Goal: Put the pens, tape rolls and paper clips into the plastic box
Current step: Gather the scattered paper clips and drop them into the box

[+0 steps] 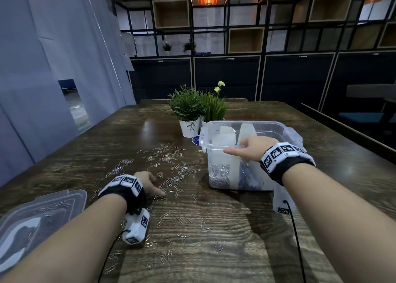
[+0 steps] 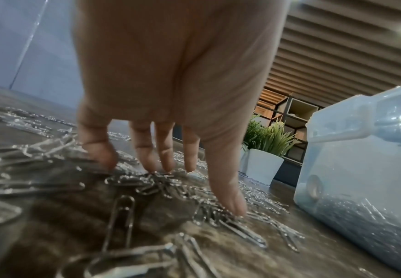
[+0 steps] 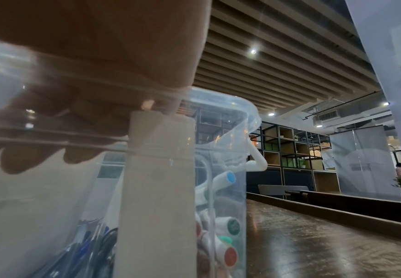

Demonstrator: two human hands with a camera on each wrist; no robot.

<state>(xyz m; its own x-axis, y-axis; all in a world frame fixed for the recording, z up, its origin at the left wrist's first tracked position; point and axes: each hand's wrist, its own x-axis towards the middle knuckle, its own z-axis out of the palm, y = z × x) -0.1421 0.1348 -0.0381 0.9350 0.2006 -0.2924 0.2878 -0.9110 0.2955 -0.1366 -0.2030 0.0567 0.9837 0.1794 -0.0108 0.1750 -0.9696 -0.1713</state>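
Overhead, slatted ceiling [image 3: 278,56]; below, dark wooden table [image 1: 235,229], black shelving [image 1: 246,25] behind.

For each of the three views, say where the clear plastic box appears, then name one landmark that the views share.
Head: the plastic box stands right of centre on the table, the right hand gripping its near rim.
Left wrist: the box fills the right edge.
Right wrist: the box wall fills the left and centre.
Shared landmark: the black grid shelving.

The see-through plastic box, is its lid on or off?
Off. The clear plastic box stands open-topped; its clear plastic lid lies on the wooden table.
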